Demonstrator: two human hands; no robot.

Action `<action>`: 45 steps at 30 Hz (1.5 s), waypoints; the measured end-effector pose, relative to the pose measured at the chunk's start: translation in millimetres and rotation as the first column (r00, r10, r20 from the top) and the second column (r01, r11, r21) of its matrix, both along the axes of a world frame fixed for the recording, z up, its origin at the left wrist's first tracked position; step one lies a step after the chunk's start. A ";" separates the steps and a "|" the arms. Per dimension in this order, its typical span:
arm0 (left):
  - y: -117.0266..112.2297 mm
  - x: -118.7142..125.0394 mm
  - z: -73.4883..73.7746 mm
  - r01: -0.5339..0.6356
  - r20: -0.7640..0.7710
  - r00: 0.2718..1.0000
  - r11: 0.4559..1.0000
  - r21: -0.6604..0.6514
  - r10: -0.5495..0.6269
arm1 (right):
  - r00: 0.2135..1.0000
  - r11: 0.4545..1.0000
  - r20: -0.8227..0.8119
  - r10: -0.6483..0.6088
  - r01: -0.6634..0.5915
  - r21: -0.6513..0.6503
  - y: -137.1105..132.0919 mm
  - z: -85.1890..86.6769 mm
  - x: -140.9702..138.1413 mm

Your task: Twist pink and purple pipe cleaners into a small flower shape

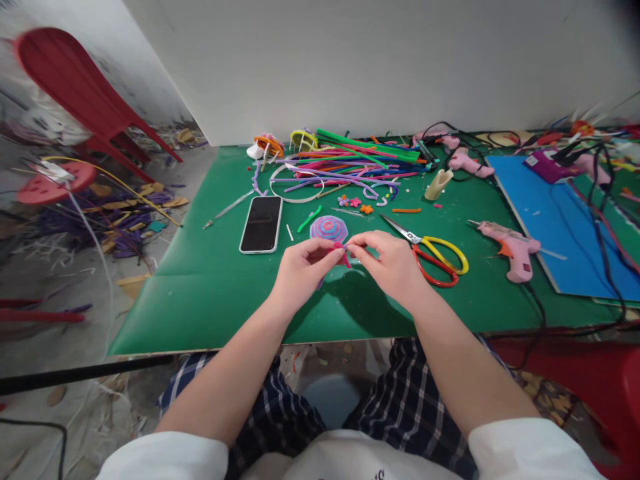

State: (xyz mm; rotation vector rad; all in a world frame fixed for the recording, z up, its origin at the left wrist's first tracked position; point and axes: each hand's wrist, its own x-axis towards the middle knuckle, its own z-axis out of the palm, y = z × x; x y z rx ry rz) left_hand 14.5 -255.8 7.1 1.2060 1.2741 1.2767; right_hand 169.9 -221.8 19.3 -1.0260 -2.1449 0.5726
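Both my hands meet over the green table, just in front of a round pink-and-blue coil [329,229]. My left hand [305,268] is closed in a pinch on a pink pipe cleaner [347,261], whose end hangs down between the hands. Fingertips of my right hand [387,262] are pinched together at the same spot, on a small purple bit of pipe cleaner. Some of the piece is hidden by the fingers. Scissors [415,239] with red and yellow handles lie beside my right hand. Small flowers [355,202] in purple, pink and orange rest behind the coil.
A phone [261,225] lies to the left, near a green pipe-cleaner piece [309,219]. Behind is a heap of coloured pipe cleaners [345,163]. On the right are a pink glue gun [517,252], its cord, and a blue board [555,240]. A red chair [75,87] stands beyond the table's left.
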 end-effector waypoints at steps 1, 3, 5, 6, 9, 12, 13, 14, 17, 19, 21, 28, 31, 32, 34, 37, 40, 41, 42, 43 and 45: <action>0.1 0.0 -0.3 0.000 -0.008 1.000 1.000 0.005 0.000 | 1.000 1.000 0.000 0.000 0.000 0.008 -0.1 -0.3 -0.4; 0.2 -0.2 -0.9 0.005 -0.020 1.000 1.000 0.005 -0.005 | 1.000 1.000 0.007 0.000 0.000 0.027 -0.3 -1.0 -1.6; 0.2 0.1 -1.7 0.004 -0.037 0.999 1.000 -0.004 -0.004 | 1.000 0.999 0.016 -0.004 0.003 0.042 -0.7 -1.8 -3.2; 0.1 0.4 -2.2 -0.002 -0.047 0.999 1.000 -0.005 0.001 | 1.000 0.999 0.017 -0.009 0.008 0.046 -1.0 -2.2 -4.2; -0.7 2.2 -4.0 -0.040 -0.075 0.996 0.999 0.019 0.042 | 0.999 0.998 -0.030 -0.039 0.041 0.045 -2.1 -3.2 -7.5; -1.4 4.6 -5.2 -0.082 -0.050 0.995 0.995 0.048 0.085 | 0.991 0.997 -0.108 -0.080 0.082 0.012 -2.6 -4.2 -10.4; -1.5 5.4 -5.3 -0.091 -0.020 0.996 0.995 0.050 0.092 | 0.987 0.996 -0.130 -0.092 0.092 -0.008 -2.6 -4.6 -11.1; -1.5 6.1 -5.3 -0.097 0.018 0.995 0.994 0.046 0.096 | 0.983 0.994 -0.151 -0.104 0.101 -0.030 -2.5 -5.1 -11.7; -1.1 7.6 -3.9 -0.090 0.150 0.985 0.996 0.018 0.086 | 0.969 0.989 -0.212 -0.129 0.111 -0.094 -2.3 -6.1 -12.7; -0.7 7.9 -2.6 -0.052 0.224 0.973 0.999 -0.017 0.054 | 0.958 0.986 -0.250 -0.138 0.111 -0.121 -2.4 -6.6 -13.0; -0.2 7.5 -1.6 -0.010 0.267 0.963 0.999 -0.053 0.024 | 0.950 0.984 -0.277 -0.141 0.104 -0.143 -2.6 -7.0 -13.0; 2.2 5.7 -2.5 -0.053 0.196 0.979 0.998 -0.035 0.059 | 0.955 0.977 -0.262 -0.138 0.088 -0.195 -2.2 -6.6 -11.3; 1.0 5.3 -3.0 -0.077 0.068 0.995 0.996 0.034 0.075 | 0.965 0.974 -0.222 -0.137 0.090 -0.208 -2.1 -5.2 -10.8; 0.2 5.3 -3.3 -0.081 0.013 0.997 0.994 0.067 0.081 | 0.970 0.973 -0.202 -0.136 0.093 -0.211 -2.1 -4.8 -10.8; -1.4 5.7 -4.2 -0.092 -0.115 0.987 0.986 0.141 0.109 | 0.977 0.971 -0.163 -0.136 0.099 -0.218 -1.9 -4.4 -10.8; -2.2 6.7 -6.0 -0.110 -0.223 0.963 0.974 0.197 0.154 | 0.980 0.958 -0.147 -0.137 0.093 -0.270 -0.9 -5.2 -10.5; -0.2 7.2 -6.9 -0.103 -0.082 0.990 0.988 0.115 0.113 | 0.967 0.922 -0.212 -0.140 0.049 -0.383 1.4 -7.1 -9.3; 0.6 7.2 -6.7 -0.100 -0.016 0.995 0.992 0.080 0.101 | 0.961 0.908 -0.238 -0.142 0.031 -0.418 2.2 -7.6 -8.6; 1.4 7.1 -6.4 -0.099 0.039 0.995 0.994 0.050 0.097 | 0.954 0.896 -0.262 -0.146 0.015 -0.444 3.0 -8.1 -7.9; 1.9 7.0 -6.0 -0.101 0.076 0.992 0.995 0.028 0.098 | 0.948 0.888 -0.280 -0.149 0.004 -0.460 3.6 -8.4 -7.2; 2.3 6.8 -5.4 -0.098 0.111 0.989 0.995 0.004 0.097 | 0.943 0.883 -0.299 -0.144 -0.014 -0.469 4.3 -9.0 -6.2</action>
